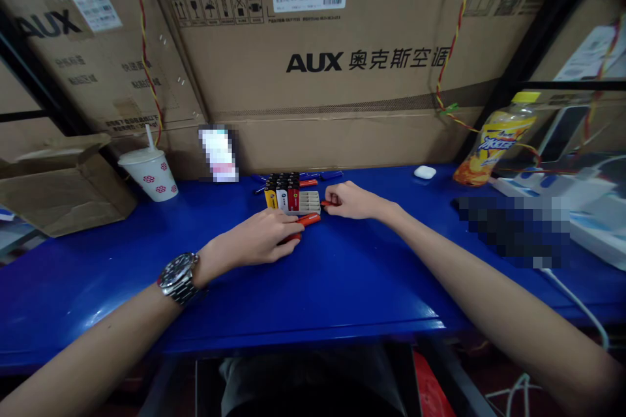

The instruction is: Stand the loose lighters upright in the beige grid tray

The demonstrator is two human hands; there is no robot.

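A pale slotted tray (310,202) stands on the blue table, its right-hand slots bare. Yellow, white and red lighters (282,199) with black tops stand upright in its left part. In front of the tray, my left hand (259,236) is closed around orange-red lighters (309,219), one sticking out past the fingertips and another partly hidden below. My right hand (353,201) pinches a red lighter (328,204) just right of the tray, and its fingers hide most of it. Behind the tray lie another red lighter (308,182) and several blue lighters (331,175).
At the left are an open cardboard box (68,189), a paper cup with a straw (150,174) and a blurred-out phone (219,153). A white earbud case (424,172), a drink bottle (496,137) and a cabled dark object (513,228) are at the right. Large cartons (372,111) stand behind.
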